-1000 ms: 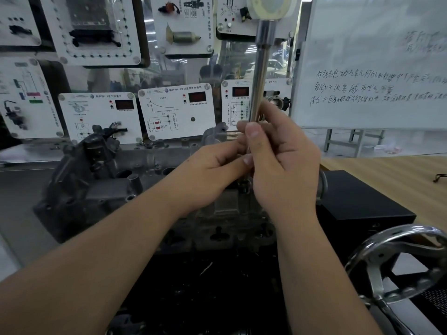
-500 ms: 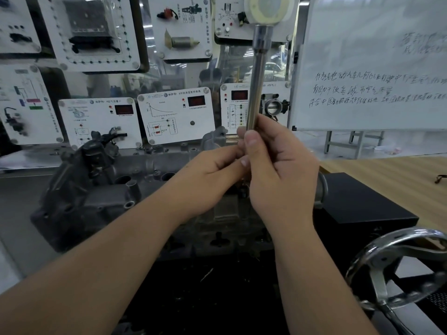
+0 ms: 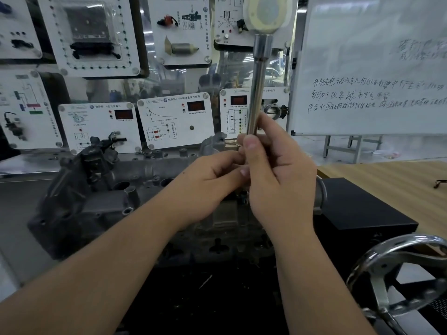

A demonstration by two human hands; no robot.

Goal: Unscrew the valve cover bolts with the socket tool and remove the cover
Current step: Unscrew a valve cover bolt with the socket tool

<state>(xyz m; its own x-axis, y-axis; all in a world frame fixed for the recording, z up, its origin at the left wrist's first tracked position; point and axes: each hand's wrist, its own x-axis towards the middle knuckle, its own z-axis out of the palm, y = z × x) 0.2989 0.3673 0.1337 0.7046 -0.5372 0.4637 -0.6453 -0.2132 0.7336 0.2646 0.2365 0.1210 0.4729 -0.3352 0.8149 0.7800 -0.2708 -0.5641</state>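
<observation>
The right hand (image 3: 278,170) is clamped around the lower shaft of the socket tool (image 3: 257,88), thumb pressed along its near side, so the long steel stem stands almost upright with its pale round handle at twelve o'clock, at the top edge of the view. The left hand (image 3: 210,184) comes in from nine o'clock, its fingertips pinching the stem just below the right thumb; this looks like a steadying grip meant to keep the tool straight over a bolt while the other hand turns it, though the socket end and the bolt itself are hidden behind both hands. The valve cover (image 3: 106,201), a grey cast piece, lies directly under the hands and runs out toward nine o'clock, still seated on the engine, so the task seems to be in its unscrewing stage with the cover not yet lifted. A chrome handwheel (image 3: 396,274) sits at four o'clock, a black box (image 3: 358,206) at three, and a whiteboard (image 3: 372,68) stands at one o'clock behind it. If the stem tilts, the socket may slip off the bolt head.
</observation>
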